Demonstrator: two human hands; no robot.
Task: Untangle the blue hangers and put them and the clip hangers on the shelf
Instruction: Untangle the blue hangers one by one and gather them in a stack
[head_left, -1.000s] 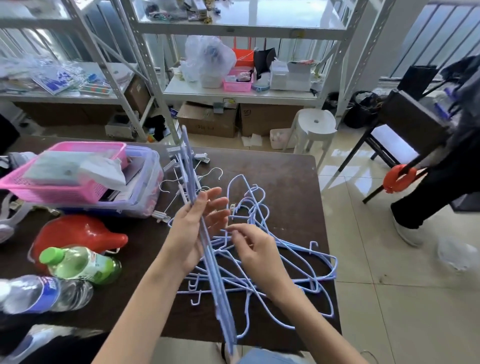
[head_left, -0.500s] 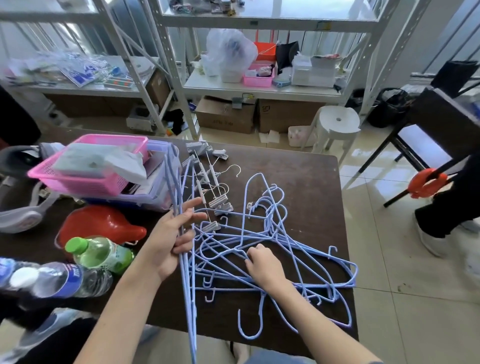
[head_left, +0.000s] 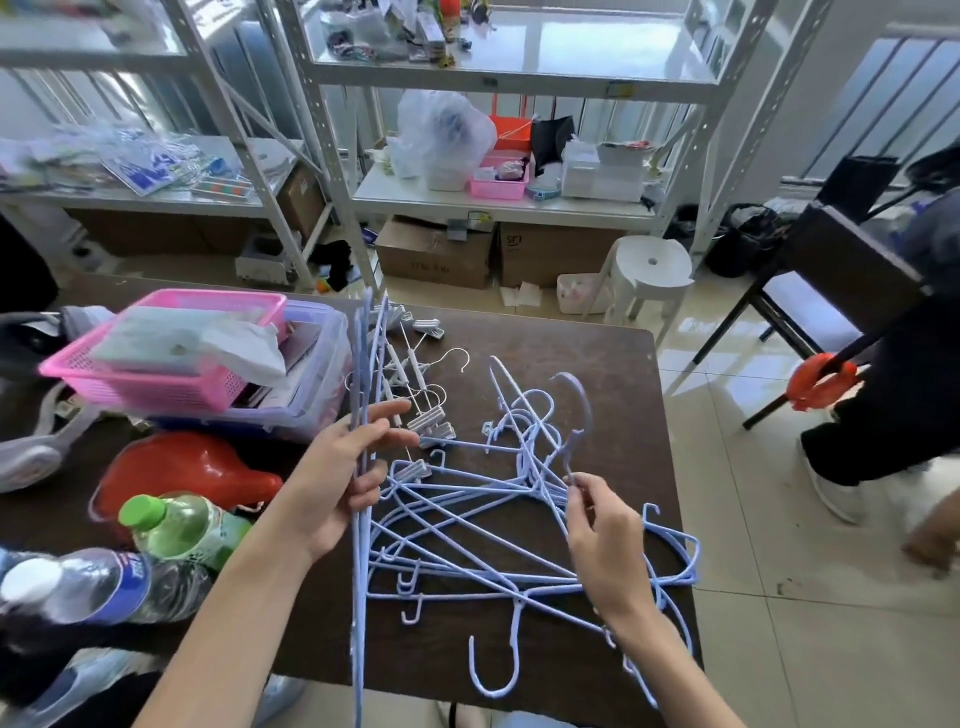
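Blue hangers (head_left: 483, 525): tangled heap on table (head_left: 597, 364), center.
Left hand (head_left: 343, 478): grasping upright hanger bundle (head_left: 363, 395).
Right hand (head_left: 605, 540): pinching one hanger's hook (head_left: 576, 410).
Clip hangers (head_left: 421, 395): twelve o'clock of heap.

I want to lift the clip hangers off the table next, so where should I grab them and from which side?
Take the clip hangers by their white wire hooks, coming from above on the right, with the right hand. The hooks curl free toward bare table, while the clips lie against the blue hangers and the bundle the left hand holds.
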